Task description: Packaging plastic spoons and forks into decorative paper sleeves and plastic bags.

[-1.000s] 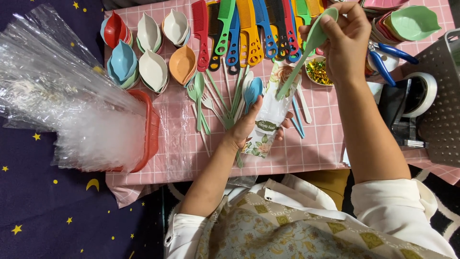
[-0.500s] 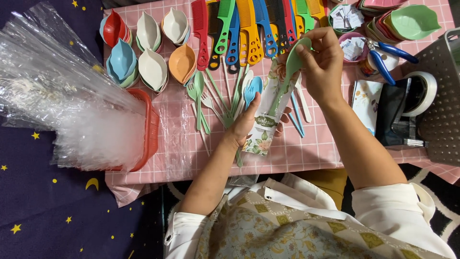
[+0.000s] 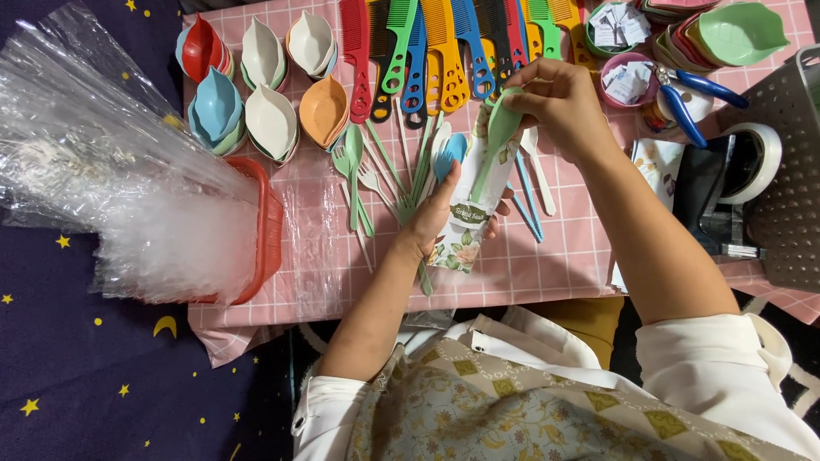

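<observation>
A: Over the worktop (image 3: pixel 555 265) now, pink checked cloth. Left hand (image 3: pixel 440 218) clamped on a small clear packet with a flower print (image 3: pixel 465 226), thumb on one side and fingers curled round the other.

B: And up top, right hand (image 3: pixel 559 107) pinched shut on the bowl end of a pale green spoon (image 3: pixel 495 137). Handle slanting down into the mouth of the packet, bowl sticking out above.

A: Just left of the packet: loose spoons and forks (image 3: pixel 363 179), green and white, lying fanned on the cloth. A blue spoon (image 3: pixel 450 152) right beside the left thumb.

B: Behind all that, a row of coloured combs (image 3: pixel 444 51), side by side along the far edge. Leaf-shaped little bowls (image 3: pixel 269 119) stacked to the left of them.

A: Far left, a red basket (image 3: pixel 266 230) stuffed with clear plastic bags (image 3: pixel 111 171), spilling off the worktop edge.

B: Right side: blue-handled pliers (image 3: pixel 692 98), a roll of tape (image 3: pixel 756 158), a grey perforated basket (image 3: pixel 790 179). Well apart from both hands.
</observation>
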